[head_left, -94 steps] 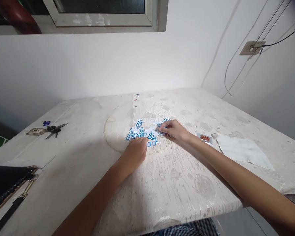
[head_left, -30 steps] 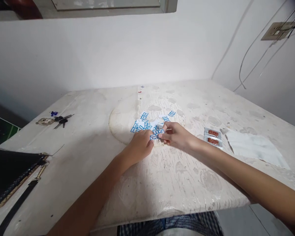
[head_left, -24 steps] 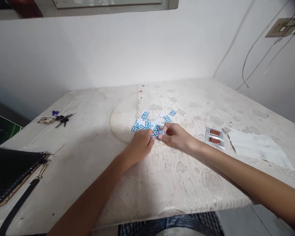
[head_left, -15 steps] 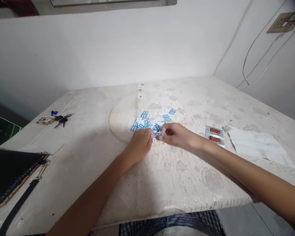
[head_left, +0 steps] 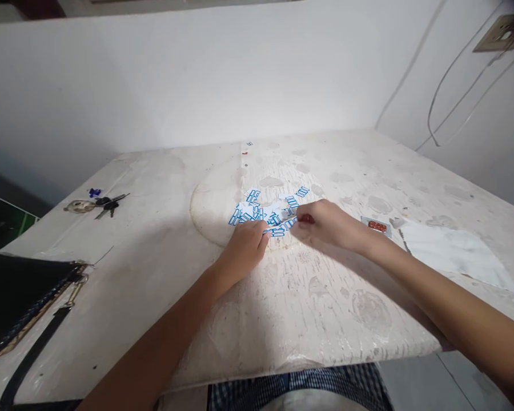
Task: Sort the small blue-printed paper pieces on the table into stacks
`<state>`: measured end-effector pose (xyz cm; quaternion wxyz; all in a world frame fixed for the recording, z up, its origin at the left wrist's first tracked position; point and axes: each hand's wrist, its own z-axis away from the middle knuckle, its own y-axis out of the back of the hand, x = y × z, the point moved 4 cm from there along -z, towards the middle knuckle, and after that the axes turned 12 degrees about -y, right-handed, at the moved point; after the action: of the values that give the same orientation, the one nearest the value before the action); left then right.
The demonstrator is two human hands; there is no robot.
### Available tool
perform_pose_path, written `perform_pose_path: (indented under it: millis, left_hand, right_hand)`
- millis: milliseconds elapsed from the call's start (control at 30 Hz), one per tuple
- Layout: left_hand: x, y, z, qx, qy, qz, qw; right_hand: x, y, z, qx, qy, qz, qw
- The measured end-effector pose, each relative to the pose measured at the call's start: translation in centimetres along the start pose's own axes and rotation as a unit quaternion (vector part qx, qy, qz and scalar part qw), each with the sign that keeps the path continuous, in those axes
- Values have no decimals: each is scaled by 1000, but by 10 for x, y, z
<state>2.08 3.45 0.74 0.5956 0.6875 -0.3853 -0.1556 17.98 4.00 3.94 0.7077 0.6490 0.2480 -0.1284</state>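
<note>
Small white paper slips with blue printed boxes point(head_left: 252, 214) lie in a loose overlapping heap at the middle of the table. My left hand point(head_left: 246, 242) is closed at the heap's near edge, pinching a blue-and-white slip point(head_left: 277, 232) that sticks out to the right of its fingertips. To the right, my right hand point(head_left: 325, 224) is closed too, its fingertips on another blue-printed slip point(head_left: 290, 222). A dark red patch shows between its fingers; I cannot tell what it is. Whether the two slips are joined is unclear.
Keys point(head_left: 110, 204) with a keyring ornament point(head_left: 80, 206) lie at the left. A black bag point(head_left: 29, 291) with a strap is at the near left. A red-brown blister pack point(head_left: 377, 225) and a white cloth point(head_left: 454, 251) are at the right, partly behind my right forearm.
My right hand has moved right and slightly away from my left hand, with a blue-printed slip at its fingertips. More printed paper shows between the hands. The left hand stays nearly in place.
</note>
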Motion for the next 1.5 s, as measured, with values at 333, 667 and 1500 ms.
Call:
perform_pose_path:
  millis: [333, 667, 1500]
  left_hand:
    - [1, 1, 1, 13, -5, -5, 1000]
    - [3, -4, 1, 9, -17, -31, 999]
    - [3, -2, 1, 7, -28, -10, 1000]
  right_hand:
    - [3, -32, -3, -36, -6, -110, 993]
    - [5, -38, -5, 38, -13, -47, 998]
    - [1, -40, -8, -32, 68, -120, 990]
